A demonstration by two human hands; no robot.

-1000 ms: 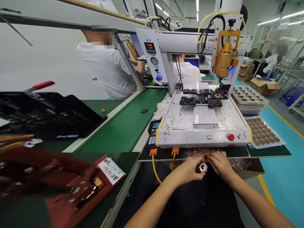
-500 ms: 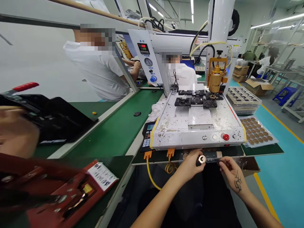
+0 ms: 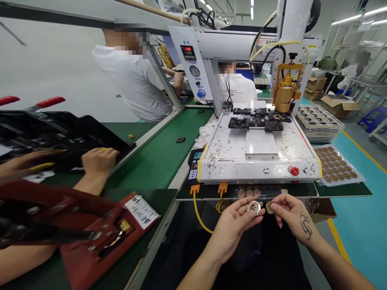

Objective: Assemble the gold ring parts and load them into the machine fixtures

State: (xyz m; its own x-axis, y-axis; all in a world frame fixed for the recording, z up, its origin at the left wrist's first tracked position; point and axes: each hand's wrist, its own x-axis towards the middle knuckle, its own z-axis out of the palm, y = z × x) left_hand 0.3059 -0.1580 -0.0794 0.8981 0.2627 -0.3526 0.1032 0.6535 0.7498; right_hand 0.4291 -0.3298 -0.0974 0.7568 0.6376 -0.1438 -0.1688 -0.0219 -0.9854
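My left hand (image 3: 234,223) holds a round metallic ring-shaped part (image 3: 254,208) between thumb and fingers, below the front edge of a white machine (image 3: 260,173). Just right of it, my right hand (image 3: 290,213) pinches a small round brownish disc (image 3: 269,207). The two pieces are close together, with a narrow gap between them. Behind my hands, a few round discs (image 3: 249,193) lie in a row on the green bench edge. Black fixtures (image 3: 256,121) sit on the machine's bed under a gold dispensing head (image 3: 284,94).
A sheet of brown discs (image 3: 335,165) and stacked trays (image 3: 320,121) are at the right. A red press (image 3: 99,245) stands at the lower left. A co-worker's hands (image 3: 98,161) work beside it at a black fixture. Yellow cable (image 3: 198,217) hangs under the bench.
My right hand has come up from the bench edge with a disc in its fingers. The left hand has turned the ring part upward. The co-worker's hands have moved right into view.
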